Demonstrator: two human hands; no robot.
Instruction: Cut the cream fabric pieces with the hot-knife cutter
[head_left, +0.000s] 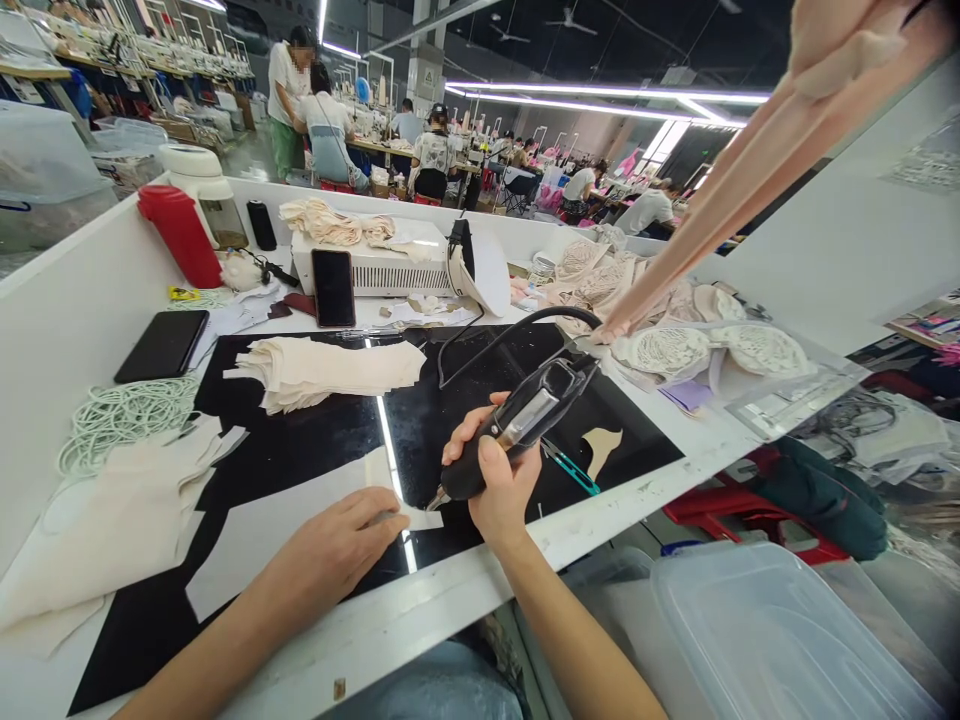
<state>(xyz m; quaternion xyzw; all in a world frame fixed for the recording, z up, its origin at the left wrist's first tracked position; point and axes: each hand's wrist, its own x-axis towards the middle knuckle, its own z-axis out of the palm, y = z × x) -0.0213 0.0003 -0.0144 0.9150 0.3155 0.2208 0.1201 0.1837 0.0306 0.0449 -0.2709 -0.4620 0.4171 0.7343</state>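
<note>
While the left hand [349,540] rests palm down on a white panel [281,530], fingers bunched over its right edge, I can't tell whether it's pinching or merely pressing; the right hand [510,480], well, that's wrapped firmly around a black corded handheld power tool [525,410]! Its metal tip [435,500] sits right at a cream strip [426,520] poking out beyond the left fingers, all of it on the black work surface [150,640]. So one piece looks to be mid-work, and its strip end hasn't come free of the tip. Just right of the grip lie teal thread snips [571,468] and a curved beige scrap [601,450], maybe an offcut. Over to the left, a folded cream fabric pile [112,520]; further back, a layered cream stack [330,368], neither hand touching them. Finished or waiting? Nothing visible settles it, so what's left can't be counted. Beyond come a smartphone [333,285], propped against a vented white box [397,278], and, right, a lace-cupped bra [664,352], while a taut pink fabric band [697,190] climbs from the tool's rear end. Far behind, co-workers [322,130] gather around sewing stations.
</note>
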